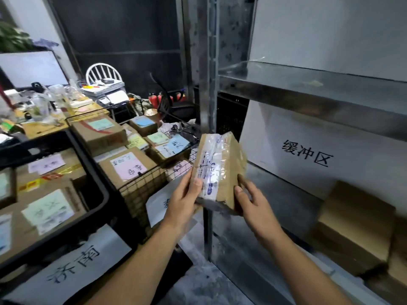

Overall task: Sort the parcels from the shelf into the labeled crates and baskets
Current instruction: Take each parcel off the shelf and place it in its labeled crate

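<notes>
Parcel in both hands, tilting slightly, upright, just in front of the metal shelf post. Gripping its lower left edge with the left hand, thumb pressing on the taped, labelled face, other fingers curling behind. Pinching its lower right edge with the right hand, thumb lying on the bare cardboard side, remaining fingers mostly hidden. Holding it clear of every container. Standing just beside a wire basket at 9 o'clock of the parcel, crowded with boxes bearing coloured notes, its rim rising between parcel and boxes. Bordering, at 8 o'clock, on a black crate, likewise full, with a white paper label on its front. Facing a white sign at 3 o'clock, behind the lower shelf board, and brown boxes at 4 o'clock on that board. Looking past, at 10 o'clock, well apart, to a cluttered desk and monitor.
</notes>
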A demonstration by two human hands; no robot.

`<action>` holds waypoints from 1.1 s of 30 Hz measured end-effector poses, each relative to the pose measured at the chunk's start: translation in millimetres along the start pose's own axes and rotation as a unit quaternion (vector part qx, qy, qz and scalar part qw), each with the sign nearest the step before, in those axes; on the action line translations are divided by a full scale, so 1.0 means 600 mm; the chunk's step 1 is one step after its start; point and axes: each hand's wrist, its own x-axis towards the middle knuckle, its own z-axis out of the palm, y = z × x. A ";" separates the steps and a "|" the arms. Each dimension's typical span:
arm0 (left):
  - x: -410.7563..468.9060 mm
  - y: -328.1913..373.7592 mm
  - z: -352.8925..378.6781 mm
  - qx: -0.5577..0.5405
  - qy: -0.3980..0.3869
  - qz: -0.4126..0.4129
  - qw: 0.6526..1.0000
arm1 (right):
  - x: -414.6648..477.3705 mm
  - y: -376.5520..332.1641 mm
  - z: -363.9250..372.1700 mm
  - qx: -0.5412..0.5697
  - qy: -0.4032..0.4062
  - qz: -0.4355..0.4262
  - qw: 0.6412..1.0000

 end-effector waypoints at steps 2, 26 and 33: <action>-0.018 0.006 -0.035 0.032 0.017 0.016 0.999 | 0.000 -0.013 0.021 -0.048 -0.027 0.025 0.998; -0.181 0.129 -0.383 0.223 0.178 0.159 0.945 | -0.054 -0.112 0.363 0.150 -0.135 -0.092 0.975; -0.201 0.150 -0.446 0.285 0.247 0.199 0.905 | -0.065 -0.172 0.419 0.103 -0.267 -0.124 0.950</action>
